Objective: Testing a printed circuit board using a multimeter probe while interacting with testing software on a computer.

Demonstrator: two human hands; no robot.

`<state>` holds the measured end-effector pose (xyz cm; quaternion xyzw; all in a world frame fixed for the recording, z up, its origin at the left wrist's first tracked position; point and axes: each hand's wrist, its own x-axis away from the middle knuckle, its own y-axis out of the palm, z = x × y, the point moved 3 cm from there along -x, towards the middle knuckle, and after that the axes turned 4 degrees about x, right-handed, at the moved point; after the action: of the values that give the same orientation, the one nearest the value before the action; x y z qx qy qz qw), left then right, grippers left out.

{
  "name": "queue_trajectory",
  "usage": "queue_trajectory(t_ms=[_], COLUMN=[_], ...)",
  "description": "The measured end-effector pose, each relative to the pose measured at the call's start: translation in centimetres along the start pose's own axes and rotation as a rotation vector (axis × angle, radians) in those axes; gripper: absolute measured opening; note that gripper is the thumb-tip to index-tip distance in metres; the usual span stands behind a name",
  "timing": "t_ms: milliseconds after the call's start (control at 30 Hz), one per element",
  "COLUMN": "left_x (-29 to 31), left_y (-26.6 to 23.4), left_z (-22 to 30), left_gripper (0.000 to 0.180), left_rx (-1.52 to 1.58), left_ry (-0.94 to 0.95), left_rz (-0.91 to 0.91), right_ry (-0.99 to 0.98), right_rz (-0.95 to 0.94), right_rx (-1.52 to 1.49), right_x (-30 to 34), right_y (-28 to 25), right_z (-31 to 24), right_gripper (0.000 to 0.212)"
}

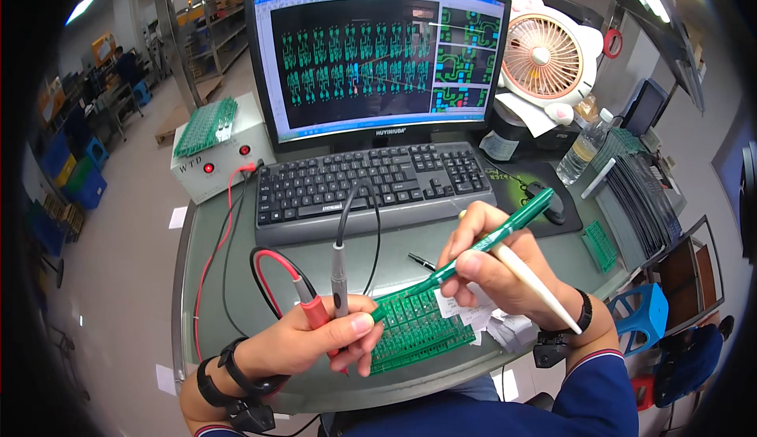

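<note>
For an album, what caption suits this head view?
Left hand holds red and grey probes; right hand holds a green pen over a green circuit board.

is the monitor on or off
On. The monitor is lit, showing rows of green board outlines on black, above the keyboard.

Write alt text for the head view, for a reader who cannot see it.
A person's left hand holds a red probe and a grey probe over a green circuit board, while the right hand holds a green pen to it. Behind stand a keyboard and a monitor.
</note>
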<state>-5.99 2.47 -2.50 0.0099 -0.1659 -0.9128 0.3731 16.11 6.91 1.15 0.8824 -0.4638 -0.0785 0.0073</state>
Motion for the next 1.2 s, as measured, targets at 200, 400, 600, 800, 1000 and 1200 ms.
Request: queue_trajectory(t_ms=[200,400,600,800,1000,1200], left_x=[0.1,-0.3,-1.3,-2.6,-2.6,-3.1], left_y=[0.8,1.8,2.9,1.0,1.9,1.6], left_z=[0.4,1.5,1.7,1.0,0.4,0.4], left_gripper=[0.037,0.032,0.034,0.043,0.038,0.036], left_rx=[-0.018,-0.075,-0.083,-0.218,-0.435,-0.532], left_ry=[0.021,0.044,0.13,0.435,0.379,0.333], left_rz=[-0.004,0.102,0.166,-0.223,-0.261,-0.293], right_ry=[0.07,-0.017,0.059,0.138,-0.242,-0.333], right_rz=[-0.137,-0.169,-0.099,-0.016,-0.061,-0.434], right_rx=[0.076,0.133,0.112,0.683,1.13,1.193], right_x=[0.0,-0.4,-0.7,-2.8,0.1,2.2], right_y=[1.4,1.9,1.4,-6.9,-5.6,-2.5], right_z=[-0.6,-0.2,-1.7,1.0,-0.2,-0.5], right_gripper=[0.024,0.02,0.028,0.036,0.029,0.025])
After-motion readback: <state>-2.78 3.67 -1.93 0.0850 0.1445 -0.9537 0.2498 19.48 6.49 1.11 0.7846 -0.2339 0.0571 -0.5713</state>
